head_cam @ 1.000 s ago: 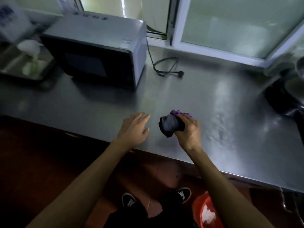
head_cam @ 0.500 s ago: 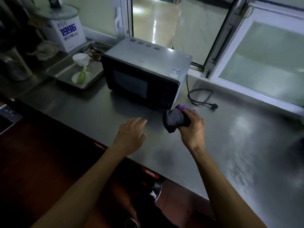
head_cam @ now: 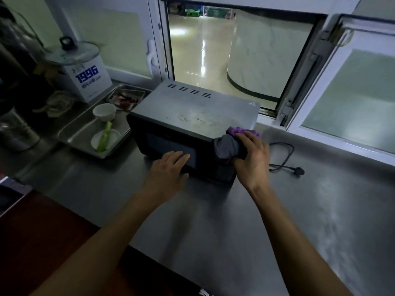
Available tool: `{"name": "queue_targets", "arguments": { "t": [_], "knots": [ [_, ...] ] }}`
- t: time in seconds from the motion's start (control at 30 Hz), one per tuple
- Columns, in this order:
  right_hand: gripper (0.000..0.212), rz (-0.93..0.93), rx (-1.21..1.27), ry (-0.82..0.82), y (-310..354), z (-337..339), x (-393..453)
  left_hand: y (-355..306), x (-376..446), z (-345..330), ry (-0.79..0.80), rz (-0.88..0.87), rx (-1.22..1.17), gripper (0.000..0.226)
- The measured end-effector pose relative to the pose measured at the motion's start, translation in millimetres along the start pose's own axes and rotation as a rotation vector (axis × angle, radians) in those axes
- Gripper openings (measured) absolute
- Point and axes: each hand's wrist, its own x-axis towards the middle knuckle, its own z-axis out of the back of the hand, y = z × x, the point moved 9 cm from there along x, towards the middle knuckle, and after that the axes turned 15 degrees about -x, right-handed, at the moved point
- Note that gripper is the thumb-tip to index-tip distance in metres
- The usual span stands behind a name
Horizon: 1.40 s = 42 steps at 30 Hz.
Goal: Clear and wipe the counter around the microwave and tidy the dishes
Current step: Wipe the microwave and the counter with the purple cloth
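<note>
Purple-grey bunched cloth [head_cam: 229, 147] is gripped by the right hand [head_cam: 251, 155] at the black steel microwave [head_cam: 192, 116] corner; left hand [head_cam: 168, 167], fingers flat, should brace the door while smears are wiped.

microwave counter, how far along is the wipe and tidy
Done: the counter right of the microwave carries streaks, possibly from wiping. In hand: the right hand grips a purple-grey cloth at the microwave's front right corner; the left hand lies flat at its door. Left: smudges on the microwave top, and the bowl and plate sit in the metal tray.
</note>
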Motion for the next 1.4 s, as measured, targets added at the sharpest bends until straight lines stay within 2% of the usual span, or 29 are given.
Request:
{"name": "queue_targets", "arguments": {
  "t": [0.13,0.3,0.4,0.5,0.7,0.97,1.07,1.27,1.4],
  "knots": [
    [0.069,0.025,-0.088,0.064,12,-8,35,6,32,11,-0.034,-0.005,-0.001,0.06],
    [0.073,-0.008,-0.189,0.425,13,-57,49,12,66,25,-0.058,-0.033,-0.012,0.061],
    [0.08,0.02,-0.302,0.507,16,-77,48,22,81,30,-0.058,-0.058,-0.026,0.06],
    [0.083,0.012,-0.386,0.494,22,-87,51,38,97,35,-0.061,-0.093,-0.059,0.057],
    [0.069,-0.083,-0.381,0.471,54,-108,68,72,127,55,-0.056,-0.225,-0.101,0.05],
    [0.07,-0.21,-0.379,0.464,92,-137,96,133,160,75,-0.022,-0.316,-0.111,0.045],
    [0.071,-0.206,-0.367,0.481,110,-152,107,160,165,86,-0.058,-0.353,-0.129,0.039],
    [0.076,-0.166,-0.4,0.519,160,-189,133,219,165,111,-0.122,-0.319,-0.171,0.025],
    [0.078,-0.095,-0.419,0.53,197,-216,150,247,164,118,-0.111,-0.338,-0.207,0.029]
  ]
}}
